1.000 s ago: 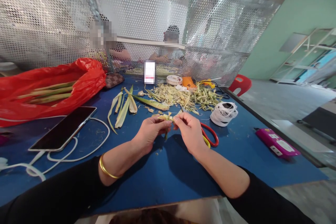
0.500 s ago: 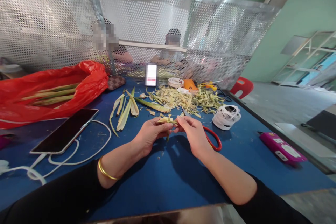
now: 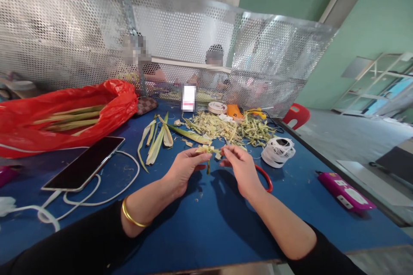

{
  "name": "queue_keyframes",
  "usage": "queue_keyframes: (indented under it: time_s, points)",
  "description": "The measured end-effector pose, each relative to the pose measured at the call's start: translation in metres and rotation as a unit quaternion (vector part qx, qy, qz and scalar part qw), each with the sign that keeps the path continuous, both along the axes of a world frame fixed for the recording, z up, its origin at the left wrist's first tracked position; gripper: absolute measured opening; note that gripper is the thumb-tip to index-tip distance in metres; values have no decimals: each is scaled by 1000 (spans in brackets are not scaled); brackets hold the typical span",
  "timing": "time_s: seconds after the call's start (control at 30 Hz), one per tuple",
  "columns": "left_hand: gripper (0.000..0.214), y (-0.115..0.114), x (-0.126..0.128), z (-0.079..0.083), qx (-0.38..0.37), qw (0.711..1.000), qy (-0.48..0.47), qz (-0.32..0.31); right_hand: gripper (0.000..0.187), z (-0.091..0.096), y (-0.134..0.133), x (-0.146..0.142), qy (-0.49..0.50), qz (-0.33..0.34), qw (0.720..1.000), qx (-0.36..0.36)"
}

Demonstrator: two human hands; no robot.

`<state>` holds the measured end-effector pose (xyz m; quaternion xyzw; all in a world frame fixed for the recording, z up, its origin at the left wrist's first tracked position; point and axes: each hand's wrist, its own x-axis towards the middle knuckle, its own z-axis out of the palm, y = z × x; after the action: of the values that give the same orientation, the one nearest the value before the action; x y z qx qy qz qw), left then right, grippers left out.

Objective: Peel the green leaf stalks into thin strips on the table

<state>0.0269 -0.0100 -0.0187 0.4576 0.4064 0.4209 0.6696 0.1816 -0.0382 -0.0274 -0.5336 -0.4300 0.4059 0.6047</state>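
Observation:
My left hand (image 3: 183,167) pinches a small woven piece of pale leaf strips (image 3: 206,150) just above the blue table (image 3: 200,219). My right hand (image 3: 240,165) is right beside it, its fingertips curled around one end of the same piece. A thin green stem hangs down from the piece between my hands. Both forearms reach in from the bottom in black sleeves, and a gold bangle (image 3: 130,217) circles my left wrist.
Red-handled scissors (image 3: 264,176) lie under my right hand. Loose long leaves (image 3: 158,137), a heap of leaf scraps (image 3: 232,126), a white cord spool (image 3: 278,150), a phone (image 3: 84,163) on a white cable, a red bag of stalks (image 3: 64,116), a pink case (image 3: 346,187). Two people sit behind the perforated metal screen (image 3: 180,43).
The view has tilted up a little. My hands stay together on the leaf piece, and the right fingers have shifted slightly along its end.

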Motion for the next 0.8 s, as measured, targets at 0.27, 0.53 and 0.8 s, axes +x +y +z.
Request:
queue_keyframes:
  time_s: [0.27,0.53,0.8]
  points:
    - [21,2,-4,0,-27,997,-69,14,23,9,-12,-14,-133,164,977,-41]
    - [36,3,-10,6,-86,994,-62,13,19,6,-12,-17,-138,149,979,-27]
    - [25,2,-9,8,-24,998,7,52,14,2,-14,-18,-198,178,964,-15]
